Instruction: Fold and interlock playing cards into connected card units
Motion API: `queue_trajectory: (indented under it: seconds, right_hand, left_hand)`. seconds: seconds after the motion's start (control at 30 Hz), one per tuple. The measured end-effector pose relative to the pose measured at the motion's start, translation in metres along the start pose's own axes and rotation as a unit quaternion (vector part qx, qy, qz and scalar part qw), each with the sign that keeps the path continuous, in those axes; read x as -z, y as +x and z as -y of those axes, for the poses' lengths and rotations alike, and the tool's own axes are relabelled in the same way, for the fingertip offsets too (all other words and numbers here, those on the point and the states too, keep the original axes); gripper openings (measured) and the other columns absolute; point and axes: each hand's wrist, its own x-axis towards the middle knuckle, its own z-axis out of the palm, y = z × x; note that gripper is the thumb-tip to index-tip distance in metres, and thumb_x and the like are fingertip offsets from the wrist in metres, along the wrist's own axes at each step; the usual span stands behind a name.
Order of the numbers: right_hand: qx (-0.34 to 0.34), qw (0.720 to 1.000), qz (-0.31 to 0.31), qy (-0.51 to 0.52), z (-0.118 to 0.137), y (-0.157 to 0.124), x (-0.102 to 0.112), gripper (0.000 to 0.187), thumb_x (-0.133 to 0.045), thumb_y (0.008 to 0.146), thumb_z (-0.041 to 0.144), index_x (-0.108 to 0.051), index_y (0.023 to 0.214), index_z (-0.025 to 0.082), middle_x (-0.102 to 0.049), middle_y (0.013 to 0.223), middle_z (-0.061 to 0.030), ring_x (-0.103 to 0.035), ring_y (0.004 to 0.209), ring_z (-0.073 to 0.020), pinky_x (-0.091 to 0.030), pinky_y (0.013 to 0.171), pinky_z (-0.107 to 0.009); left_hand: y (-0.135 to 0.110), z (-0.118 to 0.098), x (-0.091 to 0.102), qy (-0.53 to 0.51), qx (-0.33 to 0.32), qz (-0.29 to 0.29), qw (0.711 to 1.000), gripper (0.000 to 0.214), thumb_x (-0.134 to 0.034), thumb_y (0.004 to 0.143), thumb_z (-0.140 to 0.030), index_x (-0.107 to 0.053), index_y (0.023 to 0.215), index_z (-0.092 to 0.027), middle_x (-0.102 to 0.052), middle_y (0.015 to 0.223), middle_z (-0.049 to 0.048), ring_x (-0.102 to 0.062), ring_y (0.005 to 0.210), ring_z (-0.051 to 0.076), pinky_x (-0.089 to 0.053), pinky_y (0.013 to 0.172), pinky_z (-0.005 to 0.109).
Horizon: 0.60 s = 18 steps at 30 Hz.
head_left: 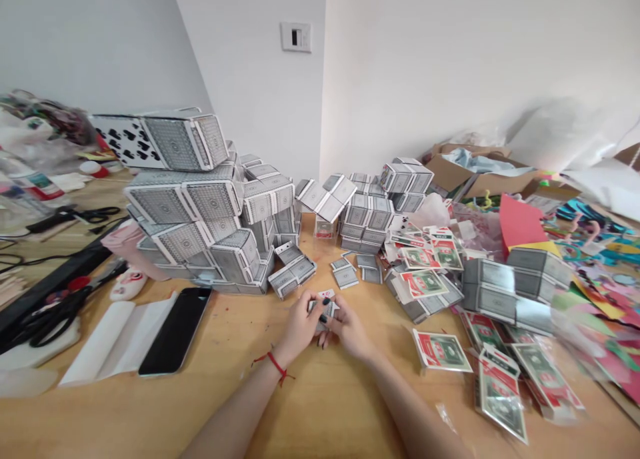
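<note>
Both hands meet over the table's front middle around a playing card (326, 315) with a grey patterned back. My left hand (301, 320), with a red string on its wrist, closes on the card's left side. My right hand (349, 327) grips its right side, the dark-nailed thumbs on top. Another card's white face edge shows just behind; how many cards are held I cannot tell. Beyond the hands lie loose folded cards (344, 272) and a joined card piece (293, 271). A tall stack of card blocks (215, 202) stands at the left, and a lower one (367, 212) behind.
At left are a black phone (175, 331) on white paper, black scissors (55, 312) and a power strip (30, 299). Red and green card boxes (443, 351) lie at right, near more card blocks (490, 289), coloured paper (525, 222) and a cardboard box (480, 182).
</note>
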Motion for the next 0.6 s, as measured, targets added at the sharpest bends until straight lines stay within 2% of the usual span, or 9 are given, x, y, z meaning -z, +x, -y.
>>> queue_trajectory:
  seconds: [0.07, 0.17, 0.27, 0.37, 0.53, 0.6]
  right_hand:
    - [-0.001, 0.999, -0.038, -0.011, -0.003, 0.001, -0.002, 0.035, -0.05, 0.074, 0.05, -0.037, 0.089, 0.021, -0.053, 0.05, 0.0066, -0.05, 0.033, -0.01, -0.036, 0.032, -0.018]
    - [0.015, 0.99, -0.119, -0.072, -0.007, 0.001, -0.006, 0.03, -0.038, 0.08, 0.051, -0.04, 0.083, 0.021, -0.046, 0.046, 0.0073, -0.041, 0.03, -0.0083, -0.03, 0.03, -0.018]
    - [0.077, 0.973, -0.175, -0.134, -0.005, -0.001, -0.01, 0.028, -0.041, 0.079, 0.049, -0.044, 0.077, 0.021, -0.049, 0.057, 0.0029, -0.046, 0.044, -0.0099, -0.036, 0.04, -0.02]
    - [0.102, 0.972, -0.17, -0.129, 0.0, -0.003, -0.014, 0.027, -0.042, 0.08, 0.048, -0.046, 0.078, 0.021, -0.05, 0.066, 0.0003, -0.048, 0.057, -0.0122, -0.039, 0.05, -0.022]
    - [0.076, 0.982, -0.164, -0.061, 0.0, -0.004, -0.023, 0.029, -0.038, 0.081, 0.049, -0.044, 0.08, 0.02, -0.044, 0.061, 0.0031, -0.042, 0.049, -0.0109, -0.036, 0.046, -0.021]
    - [0.073, 0.981, -0.17, -0.064, -0.002, -0.003, -0.024, 0.03, -0.035, 0.082, 0.049, -0.043, 0.079, 0.02, -0.043, 0.06, 0.0036, -0.041, 0.048, -0.0108, -0.036, 0.045, -0.021]
  left_hand:
    - [0.001, 0.001, -0.001, 0.027, 0.006, -0.021, 0.999, 0.026, -0.035, 0.082, -0.039, -0.048, 0.074, -0.017, -0.053, 0.064, 0.0001, -0.052, 0.058, 0.013, -0.04, 0.054, 0.024]
    - [0.002, 0.004, -0.004, 0.062, 0.009, -0.046, 0.997, 0.029, -0.032, 0.084, -0.036, -0.052, 0.077, -0.016, -0.059, 0.072, 0.0057, -0.055, 0.066, 0.017, -0.041, 0.058, 0.027]
    - [0.002, 0.006, -0.006, 0.064, 0.016, -0.057, 0.996, 0.028, -0.035, 0.082, -0.035, -0.055, 0.077, -0.015, -0.062, 0.077, 0.0084, -0.057, 0.072, 0.019, -0.042, 0.062, 0.029]
    - [0.001, 0.002, -0.007, 0.018, 0.027, -0.063, 0.998, 0.03, -0.037, 0.081, -0.037, -0.055, 0.071, -0.015, -0.061, 0.071, 0.0063, -0.056, 0.067, 0.017, -0.043, 0.06, 0.027]
    - [0.0, -0.009, -0.008, -0.114, 0.083, -0.059, 0.988, 0.038, -0.039, 0.077, -0.047, -0.05, 0.059, -0.015, -0.056, 0.055, 0.0011, -0.051, 0.052, 0.013, -0.04, 0.047, 0.023]
    - [0.0, -0.009, -0.009, -0.134, 0.1, -0.066, 0.984, 0.04, -0.04, 0.075, -0.049, -0.048, 0.056, -0.015, -0.052, 0.051, 0.0, -0.048, 0.048, 0.012, -0.038, 0.043, 0.022]
